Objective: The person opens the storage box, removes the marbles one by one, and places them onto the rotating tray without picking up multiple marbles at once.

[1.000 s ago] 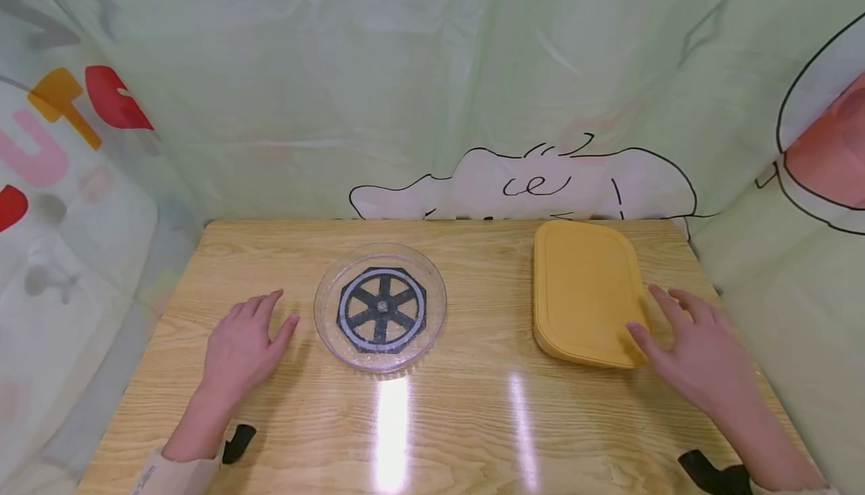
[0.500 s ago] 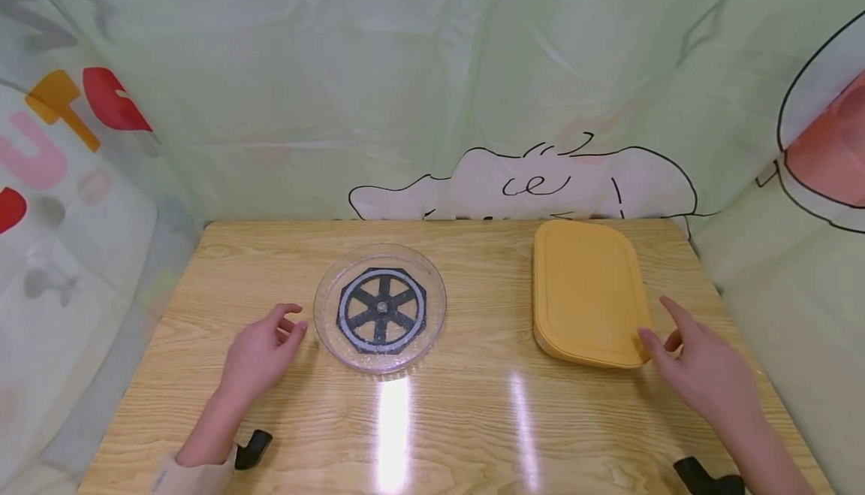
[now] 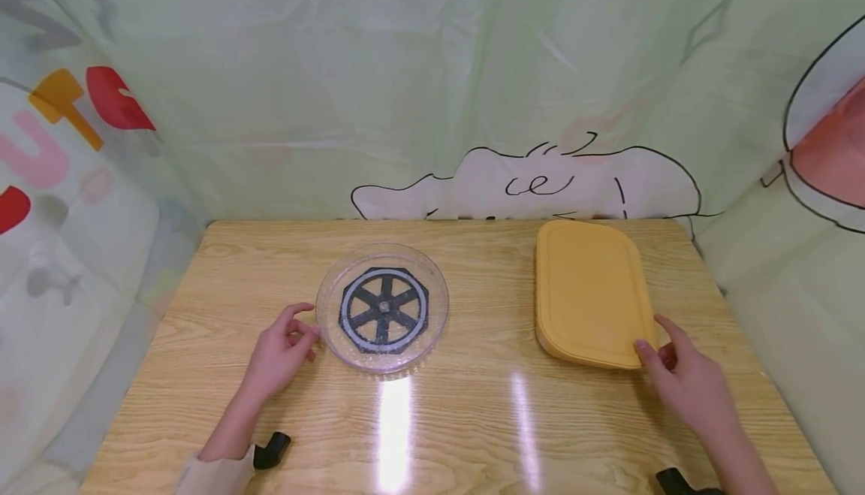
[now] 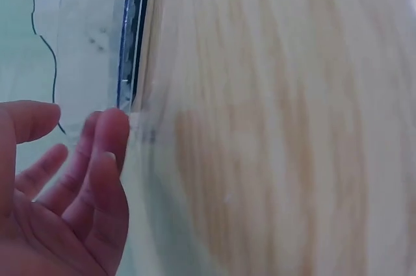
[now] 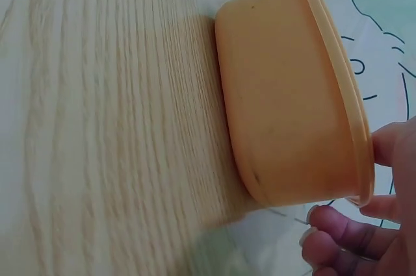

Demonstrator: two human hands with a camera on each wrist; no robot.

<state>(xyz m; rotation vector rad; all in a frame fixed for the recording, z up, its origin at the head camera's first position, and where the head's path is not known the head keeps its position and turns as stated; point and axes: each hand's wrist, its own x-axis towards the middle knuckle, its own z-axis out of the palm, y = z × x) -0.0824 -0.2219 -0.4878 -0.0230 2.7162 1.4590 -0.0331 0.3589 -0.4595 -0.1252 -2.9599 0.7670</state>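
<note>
A clear round dish [image 3: 439,315] rests on the table, with a black spoked octagonal frame and a pale ring [image 3: 383,310] in its middle. At the dish's left rim is my left hand [image 3: 280,354], its thumb and forefinger apart, fingertips right at the edge. In the left wrist view, the left fingers [image 4: 112,136] bend beside the see-through wall. On the right stands a yellow lidded food container [image 3: 588,292]. My right hand [image 3: 692,378] pinches the near right corner of its lid, thumb on top and forefinger along the side. Beneath that rim the other fingers [image 5: 331,234] hang curled.
The wooden table [image 3: 486,420] carries both things and reflects two bright light streaks. A pale green printed curtain [image 3: 338,89] rises behind the table and along both sides. Black straps [image 3: 272,450] sit at the wrists.
My left hand has moved right, up to the dish's rim, its fingers bending more. The right hand has shifted left and toward the front, onto the lid's near corner. Dish and container stay put.
</note>
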